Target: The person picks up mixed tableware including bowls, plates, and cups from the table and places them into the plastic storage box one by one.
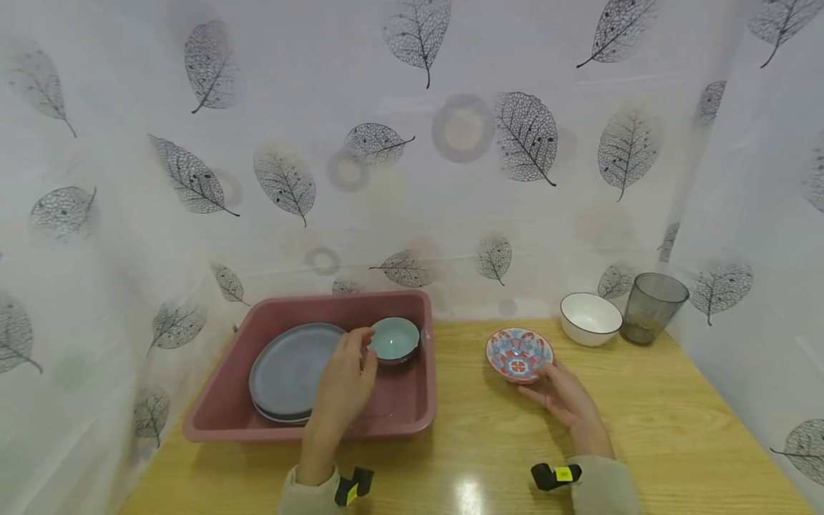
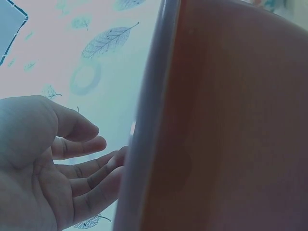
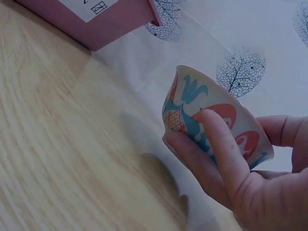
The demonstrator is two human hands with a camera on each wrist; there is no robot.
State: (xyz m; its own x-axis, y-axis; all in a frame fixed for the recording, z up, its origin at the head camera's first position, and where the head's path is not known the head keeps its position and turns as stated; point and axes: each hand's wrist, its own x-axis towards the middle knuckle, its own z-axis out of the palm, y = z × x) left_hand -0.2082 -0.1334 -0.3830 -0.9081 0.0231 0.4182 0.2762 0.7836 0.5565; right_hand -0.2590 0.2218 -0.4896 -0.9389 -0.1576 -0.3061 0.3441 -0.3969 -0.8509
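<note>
My right hand [image 1: 569,402] grips a small bowl [image 1: 518,354] with a red, blue and white pattern. In the right wrist view the bowl [image 3: 207,120] is tilted and lifted over the table, fingers along its outer side. Over the pink tub [image 1: 412,428] is my left hand [image 1: 347,379], its fingers loosely bent and nothing seen in them. Its fingertips are beside a light blue bowl [image 1: 394,339] in the tub; whether they touch it I cannot tell. Grey-blue plates [image 1: 290,368] lie stacked in the tub's left part, partly hidden by that hand.
A white bowl with a dark rim [image 1: 589,318] and a smoky grey glass [image 1: 651,307] stand at the back right of the wooden table [image 1: 489,443]. A leaf-patterned curtain [image 1: 412,200] hangs behind and along both sides. The tub's raised walls surround the plates.
</note>
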